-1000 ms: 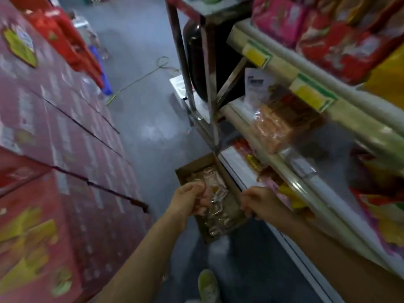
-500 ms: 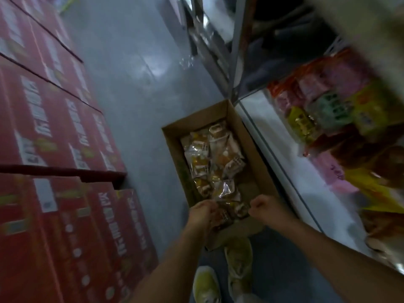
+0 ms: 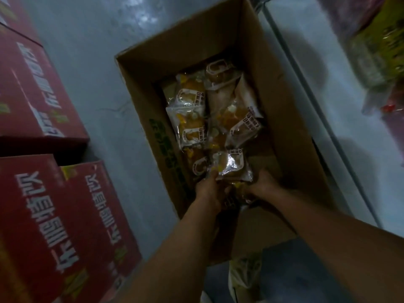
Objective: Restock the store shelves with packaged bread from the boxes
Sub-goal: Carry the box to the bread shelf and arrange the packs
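Cardboard box (image 3: 282,88), frame centre, floor beside shelf: we are keeping bread packets (image 3: 192,119) inside. Left hand (image 3: 207,189) and right hand (image 3: 263,185) are grasping the nearest packet (image 3: 231,166) by opposite edges; we are advising gentle lifting, squeezing film only, never loaf.
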The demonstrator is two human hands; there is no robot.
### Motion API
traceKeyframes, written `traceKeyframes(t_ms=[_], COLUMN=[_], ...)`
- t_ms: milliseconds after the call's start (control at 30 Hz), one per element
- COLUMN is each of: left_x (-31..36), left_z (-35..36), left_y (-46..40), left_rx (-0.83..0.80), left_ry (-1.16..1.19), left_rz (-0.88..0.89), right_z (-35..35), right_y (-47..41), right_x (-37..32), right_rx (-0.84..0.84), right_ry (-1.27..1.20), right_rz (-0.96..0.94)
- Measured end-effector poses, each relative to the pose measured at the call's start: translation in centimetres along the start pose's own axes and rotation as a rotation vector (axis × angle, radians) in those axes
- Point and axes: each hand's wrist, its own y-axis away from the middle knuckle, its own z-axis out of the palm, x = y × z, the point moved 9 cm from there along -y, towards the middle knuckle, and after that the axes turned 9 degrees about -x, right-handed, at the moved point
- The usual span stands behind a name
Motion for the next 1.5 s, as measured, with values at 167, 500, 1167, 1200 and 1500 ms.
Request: traceKeyframes(t_ms=[167, 500, 1167, 1200, 1500], left_x=[0.0, 2.9, 14.9, 14.5, 11.0], left_z=[0.0, 2.8, -0.6, -0.3, 2.1], left_y=[-1.5, 3.6, 35.0, 37.1, 55.1], left_rx=[0.084, -0.064, -0.185, -0.208, -0.554], left_ry=[0.038, -0.06, -0.386, -0.423, -0.22], left_rz=[-0.027, 0.128, 0.794, 0.815, 0.785], right_z=[0.4, -1.5, -6.6, -6.9, -8.5], right_y=[-2.1, 2.5, 35.2, 37.4, 56.5], right_x=[1.7, -0.8, -7.5, -8.3, -10.7], right_rx=[0.008, 0.015, -0.078, -0.076, 0.146], right_ry=[-0.047, -0.428, -1.109, -1.126, -1.314], right_rz=[0.074, -0.066, -0.566, -0.601, -0.757])
